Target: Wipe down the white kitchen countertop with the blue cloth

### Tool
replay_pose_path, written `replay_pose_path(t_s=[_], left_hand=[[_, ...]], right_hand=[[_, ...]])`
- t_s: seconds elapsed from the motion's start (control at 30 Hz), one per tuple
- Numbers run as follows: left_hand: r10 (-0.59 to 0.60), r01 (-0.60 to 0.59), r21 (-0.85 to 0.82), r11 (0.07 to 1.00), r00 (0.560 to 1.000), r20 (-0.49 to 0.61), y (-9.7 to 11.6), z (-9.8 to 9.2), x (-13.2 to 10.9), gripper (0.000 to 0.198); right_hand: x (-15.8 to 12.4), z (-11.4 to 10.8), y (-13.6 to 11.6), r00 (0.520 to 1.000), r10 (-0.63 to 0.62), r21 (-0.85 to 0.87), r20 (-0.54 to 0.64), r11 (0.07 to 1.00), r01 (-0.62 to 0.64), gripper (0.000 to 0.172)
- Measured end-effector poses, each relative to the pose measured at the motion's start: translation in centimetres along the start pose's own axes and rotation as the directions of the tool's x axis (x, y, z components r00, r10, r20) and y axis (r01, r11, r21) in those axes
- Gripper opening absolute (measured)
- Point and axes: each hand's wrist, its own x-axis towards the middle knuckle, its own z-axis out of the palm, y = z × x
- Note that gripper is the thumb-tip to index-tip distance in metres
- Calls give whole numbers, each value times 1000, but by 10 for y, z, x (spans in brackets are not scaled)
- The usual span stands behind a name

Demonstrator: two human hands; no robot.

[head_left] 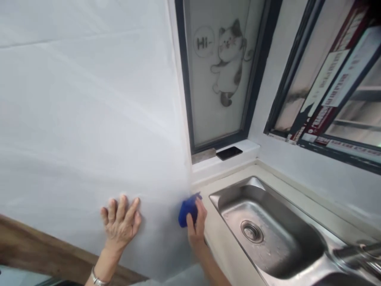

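Observation:
My left hand (120,220) lies flat on the white wall (98,131), its fingers spread and nothing in them. A metal band circles that wrist. Lower right of centre, my right hand (197,222) grips a bunched blue cloth (188,210). The cloth is against the wall at its right edge, beside the counter (222,238). Part of the cloth is hidden behind my fingers.
Right of my right hand, a steel sink (276,234) with a drain (252,231) is set in the counter. A dark phone (229,153) rests on the ledge under a window (220,79) with a cat picture. Wooden trim (44,248) runs along the lower left.

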Motion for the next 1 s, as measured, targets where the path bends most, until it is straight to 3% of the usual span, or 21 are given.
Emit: replay_pose_path(t_s=[0.1,0.17,0.33,0.4,0.47,0.53,0.7,0.8,0.93,1.0], left_hand=[[-52,52,-41,998,999,9,-4,-11,-12,73],[-89,89,-38,995,996,-7,-15,-19,-25,71],[-81,90,88,992,992,-97,-73,-47,-59,77],[-197,209,110,972,974,-108,-97,-58,-69,83],[-354,367,97,925,927,-125,-114,-62,-77,87],[-422,437,72,897,892,-164,-124,-58,-83,89],[-389,387,-50,921,897,-208,-126,-29,-100,89],[-457,448,-95,889,851,-259,-124,-16,-111,82],[-478,474,-101,875,814,-329,-122,-10,-119,68],[-462,457,-104,883,811,-359,-120,-9,-120,63]], right_hand=[[-4,21,-2,980,-195,-286,-46,942,175,59],[3,27,-3,954,-297,-386,-49,886,256,64],[55,30,-31,865,-502,-467,-3,765,443,74],[80,28,-54,830,-557,-477,17,725,497,76],[103,26,-80,797,-604,-480,14,695,535,76],[125,24,-109,762,-648,-484,8,664,570,75],[186,23,-179,639,-769,-535,11,535,654,71],[224,24,-225,557,-831,-569,17,450,688,67],[271,22,-292,497,-868,-598,14,391,700,68],[294,20,-322,521,-853,-623,24,395,675,70]])
